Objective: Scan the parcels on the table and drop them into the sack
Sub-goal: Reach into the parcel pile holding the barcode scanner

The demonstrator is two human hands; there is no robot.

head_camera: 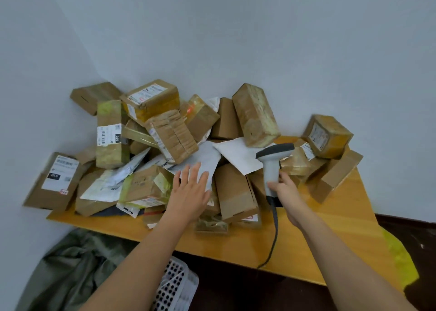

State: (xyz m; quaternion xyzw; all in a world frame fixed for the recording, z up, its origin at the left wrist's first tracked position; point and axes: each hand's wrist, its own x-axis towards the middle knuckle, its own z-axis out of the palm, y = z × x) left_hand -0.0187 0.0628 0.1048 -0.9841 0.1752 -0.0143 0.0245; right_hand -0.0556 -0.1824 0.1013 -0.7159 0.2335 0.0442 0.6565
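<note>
A heap of brown cardboard parcels (169,136) and white mailer bags lies on the yellow wooden table (330,228) against the wall. My left hand (188,192) reaches over the front of the heap with straight fingers, its tips on a white mailer bag (207,162). My right hand (287,192) grips the handle of a grey barcode scanner (273,157), whose head points left over the pile; its dark cable hangs down over the table edge. A red scan spot glows on a taped box (200,115). The dark green sack (68,268) lies crumpled on the floor at lower left.
A white perforated plastic basket (174,287) stands on the floor beside the sack, under my left forearm. A yellow bag (398,256) hangs off the table's right corner. Walls close in behind and to the left. Dark floor shows at right.
</note>
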